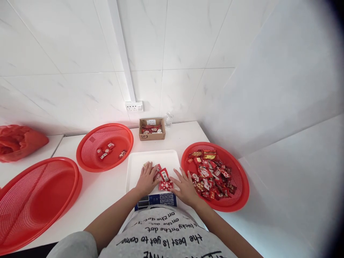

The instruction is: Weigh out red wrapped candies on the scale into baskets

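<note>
A white scale tray [139, 161] sits in front of me with a small heap of red candy packets [163, 178] on it. My left hand [146, 178] lies flat on the tray with fingers spread, touching the left side of the heap. My right hand [185, 187] also lies open, its fingers against the heap's right side. Below the tray shows the scale's blue keypad [158, 200].
A red basket [236, 200] at the right holds many red packets. Another red basket [88, 161] at the back left holds several packets. A large red basket [37, 200] stands at the far left. A cardboard box [152, 136], a glass [168, 120] and a wall socket [133, 106] are at the back.
</note>
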A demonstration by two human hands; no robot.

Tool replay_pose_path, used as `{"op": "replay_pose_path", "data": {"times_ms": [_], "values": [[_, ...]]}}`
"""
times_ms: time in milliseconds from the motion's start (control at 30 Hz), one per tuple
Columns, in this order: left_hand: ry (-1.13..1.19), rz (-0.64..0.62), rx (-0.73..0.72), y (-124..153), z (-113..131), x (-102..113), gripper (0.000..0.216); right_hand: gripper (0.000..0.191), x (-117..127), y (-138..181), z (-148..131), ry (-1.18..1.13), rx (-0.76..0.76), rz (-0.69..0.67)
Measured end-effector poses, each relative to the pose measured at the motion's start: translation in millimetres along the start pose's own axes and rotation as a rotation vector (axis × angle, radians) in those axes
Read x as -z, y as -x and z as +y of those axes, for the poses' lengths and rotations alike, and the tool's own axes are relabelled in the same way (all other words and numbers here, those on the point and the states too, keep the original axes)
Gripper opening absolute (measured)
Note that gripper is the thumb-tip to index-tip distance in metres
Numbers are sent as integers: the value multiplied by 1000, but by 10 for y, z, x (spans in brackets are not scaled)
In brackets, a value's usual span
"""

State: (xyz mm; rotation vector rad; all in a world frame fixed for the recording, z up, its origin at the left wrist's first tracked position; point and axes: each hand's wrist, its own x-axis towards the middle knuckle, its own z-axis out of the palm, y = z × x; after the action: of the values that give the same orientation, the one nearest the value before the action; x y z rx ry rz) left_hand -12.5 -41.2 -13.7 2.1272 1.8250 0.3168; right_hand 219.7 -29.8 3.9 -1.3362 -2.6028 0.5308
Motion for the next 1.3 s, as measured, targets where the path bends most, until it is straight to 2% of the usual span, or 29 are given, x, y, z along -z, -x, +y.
{"op": "replay_pose_path", "data": {"times_ms": [133, 367, 433, 533, 600, 667, 733, 800, 867, 933, 1067, 1133, 1200, 1300], "values": [[-4, 13, 4, 128, 6, -42, 63, 46, -6, -143, -150, -23, 53, -77], [30, 22, -46, 259, -12, -78, 70, 50, -56, -372, -260, -44, 70, -95], [34, 17, -49, 264, -6, -46, 73, 51, -45, -370, -235, -44, 77, -63], [5, 3, -84, 222, 15, 58, 79, 48, -22, -305, -113, -28, 11, 65], [-27, -38, -173, 146, 20, 160, 81, 47, -20, -229, 22, -2, -74, 148], [-49, -118, -323, 40, 6, 267, 79, 47, -41, -136, 172, 27, -142, 190], [-61, -210, -469, -72, -25, 349, 73, 49, -86, -40, 307, 51, -182, 189], [-69, -263, -545, -161, -55, 379, 65, 51, -142, 39, 399, 60, -212, 174], [-75, -255, -543, -207, -61, 343, 58, 51, -192, 87, 442, 50, -230, 167], [-83, -196, -470, -211, -28, 251, 56, 51, -222, 100, 445, 28, -244, 171], [-135, -28, -167, -162, 127, 39, 55, 50, -217, 77, 412, -25, -268, 150], [-157, 29, -55, -147, 186, 7, 58, 51, -202, 68, 404, -57, -271, 145], [-162, 46, -66, -155, 187, 53, 63, 52, -192, 66, 405, -92, -276, 138], [-160, -19, -320, -206, 76, 213, 64, 54, -188, 66, 416, -148, -292, 111]]}}
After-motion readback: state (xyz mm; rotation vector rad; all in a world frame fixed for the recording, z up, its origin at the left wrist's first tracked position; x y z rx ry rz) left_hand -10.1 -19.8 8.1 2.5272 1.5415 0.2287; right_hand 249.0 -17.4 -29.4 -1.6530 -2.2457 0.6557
